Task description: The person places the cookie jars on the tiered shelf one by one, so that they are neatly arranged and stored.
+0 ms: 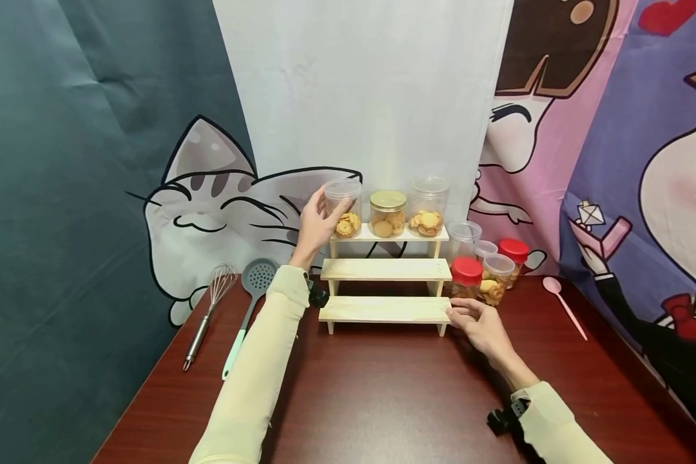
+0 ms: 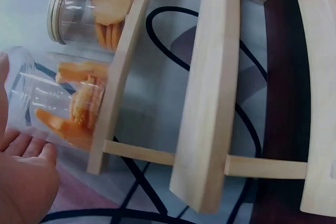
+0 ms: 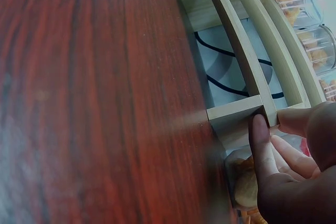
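Note:
A three-tier wooden shelf [image 1: 386, 310] stands at the back of the table. At the left end of its top tier is a clear plastic jar of cookies [image 1: 348, 225] with a clear lid. My left hand [image 1: 316, 225] grips this jar near its lid, thumb across the front. Beside it on the same tier stand a gold-lidded cookie jar [image 1: 388, 214] and a larger clear-lidded cookie jar [image 1: 428, 209]. My right hand [image 1: 483, 327] pinches the right end of the bottom tier, with thumb and finger on either side of the board [image 3: 268, 109] in the right wrist view.
Right of the shelf cluster more jars, among them a red-lidded jar [image 1: 466, 276] and a clear-lidded cookie jar [image 1: 495, 278]. A pink spoon [image 1: 564, 305] lies farther right. To the left lie a whisk [image 1: 210, 314] and a grey slotted skimmer [image 1: 249, 310].

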